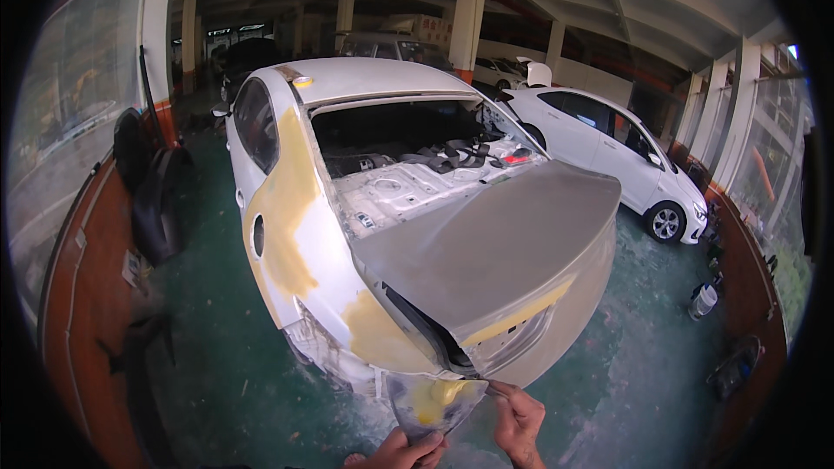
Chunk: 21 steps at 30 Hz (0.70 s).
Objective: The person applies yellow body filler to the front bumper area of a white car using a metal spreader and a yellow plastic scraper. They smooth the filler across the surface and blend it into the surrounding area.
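At the bottom centre, my left hand (412, 449) pinches the lower end of a flat, grey, fan-shaped filler spreader (405, 404). Yellow body filler (435, 400) is smeared over its face. My right hand (519, 422) is closed around a thin tool, probably a scraper, mostly hidden by the fingers; its end meets the spreader's upper right corner. Just beyond both hands is the rear corner of a white sedan (326, 319). Tan filler patches (384, 339) cover its rear quarter panel. Its grey trunk lid (488, 241) sits slightly raised, with a dark gap along the left edge.
The sedan's rear window opening (397, 137) has no glass. A tape roll (302, 81) lies on the roof. Another white car (599, 143) is parked to the right, near a white bucket (703, 301). Dark car panels (159, 208) lean along the left wall.
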### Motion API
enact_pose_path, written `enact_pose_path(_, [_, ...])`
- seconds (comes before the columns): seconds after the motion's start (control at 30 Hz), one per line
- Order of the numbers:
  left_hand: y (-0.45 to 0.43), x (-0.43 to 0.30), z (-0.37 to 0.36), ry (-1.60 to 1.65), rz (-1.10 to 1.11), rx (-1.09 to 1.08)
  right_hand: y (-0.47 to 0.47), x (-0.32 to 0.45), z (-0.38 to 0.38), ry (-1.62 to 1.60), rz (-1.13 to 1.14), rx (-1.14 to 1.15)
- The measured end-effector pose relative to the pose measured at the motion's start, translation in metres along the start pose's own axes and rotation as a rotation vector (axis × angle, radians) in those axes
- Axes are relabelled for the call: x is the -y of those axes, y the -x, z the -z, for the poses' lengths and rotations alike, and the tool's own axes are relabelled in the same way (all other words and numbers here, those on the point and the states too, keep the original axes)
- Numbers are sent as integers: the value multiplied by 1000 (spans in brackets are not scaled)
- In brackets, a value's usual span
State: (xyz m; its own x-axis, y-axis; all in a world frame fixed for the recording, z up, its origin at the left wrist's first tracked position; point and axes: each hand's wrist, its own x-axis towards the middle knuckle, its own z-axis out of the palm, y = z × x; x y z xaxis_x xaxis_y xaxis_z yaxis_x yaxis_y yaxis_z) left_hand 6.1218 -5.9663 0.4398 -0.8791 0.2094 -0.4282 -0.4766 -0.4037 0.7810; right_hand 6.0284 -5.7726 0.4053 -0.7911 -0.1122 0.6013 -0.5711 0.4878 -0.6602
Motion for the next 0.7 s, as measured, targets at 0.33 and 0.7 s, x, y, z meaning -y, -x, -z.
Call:
enact_pose_path(0.33, [-21, 2, 12, -707, -506, -216, 32, 50, -25, -17, 268, 114])
enact_pose_path(0.7, [-18, 30, 28, 126, -53, 414, 38, 21, -8, -497, -326, -6])
